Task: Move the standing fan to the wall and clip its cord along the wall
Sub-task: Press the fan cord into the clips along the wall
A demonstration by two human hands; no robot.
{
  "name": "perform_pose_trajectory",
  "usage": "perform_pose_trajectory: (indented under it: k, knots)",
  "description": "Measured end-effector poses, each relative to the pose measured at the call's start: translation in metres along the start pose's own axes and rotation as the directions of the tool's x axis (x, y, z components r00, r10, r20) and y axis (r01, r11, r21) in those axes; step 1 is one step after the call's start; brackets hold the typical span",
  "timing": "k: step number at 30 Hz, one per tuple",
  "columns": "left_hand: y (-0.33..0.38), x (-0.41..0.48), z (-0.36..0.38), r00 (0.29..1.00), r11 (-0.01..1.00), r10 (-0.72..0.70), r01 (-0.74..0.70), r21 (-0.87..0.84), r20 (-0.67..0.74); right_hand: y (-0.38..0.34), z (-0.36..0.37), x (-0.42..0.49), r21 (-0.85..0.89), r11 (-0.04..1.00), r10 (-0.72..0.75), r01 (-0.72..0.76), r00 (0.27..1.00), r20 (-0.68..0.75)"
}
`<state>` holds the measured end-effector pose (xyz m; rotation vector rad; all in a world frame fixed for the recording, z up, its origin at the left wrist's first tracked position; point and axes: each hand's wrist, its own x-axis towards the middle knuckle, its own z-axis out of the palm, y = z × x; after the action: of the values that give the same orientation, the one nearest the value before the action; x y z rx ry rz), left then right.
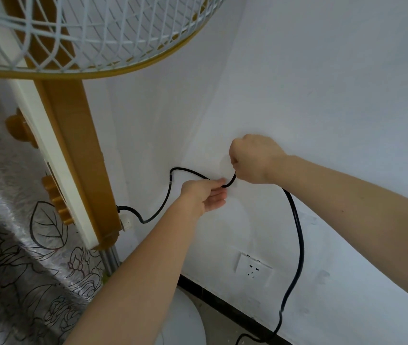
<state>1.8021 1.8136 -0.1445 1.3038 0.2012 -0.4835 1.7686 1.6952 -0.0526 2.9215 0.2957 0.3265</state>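
Fan stood by wall, left of both hands. Clipping step: left hand pinched cord; right hand gripped it just beside, at clear clip. Next, prob.: seat cord w/o slack.

The white wire fan grille with its gold rim is cut off by the top and left edges. The round white fan base runs off the bottom edge, as does the black cord. The right hand hides a stretch of cord; what its curled fingers press at the wall cannot be told.
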Motion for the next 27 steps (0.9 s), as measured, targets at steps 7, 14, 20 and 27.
perform_pose_trajectory:
  k: [7, 14, 20, 27]
  knots:
    - [0.0, -0.001, 0.003, 1.0, 1.0, -0.004, 0.004, -0.023, -0.008, 0.008, 0.003, -0.008, -0.239, 0.965, -0.114, 0.104, 0.993, -0.031]
    - [-0.004, 0.0, 0.004, 0.997, 0.999, 0.05, -0.051, -0.02, -0.052, 0.018, 0.017, -0.023, -0.212, 0.974, -0.09, 0.074, 0.994, -0.066]
    - [-0.01, 0.001, 0.012, 0.976, 0.984, 0.171, -0.164, 0.065, -0.137, 0.03, 0.031, -0.039, -0.177, 0.984, -0.054, 0.038, 0.995, -0.082]
    - [-0.017, -0.001, 0.015, 0.958, 0.979, 0.2, -0.186, 0.084, -0.208, 0.033, 0.061, -0.056, -0.098, 0.995, -0.01, 0.006, 0.999, -0.045]
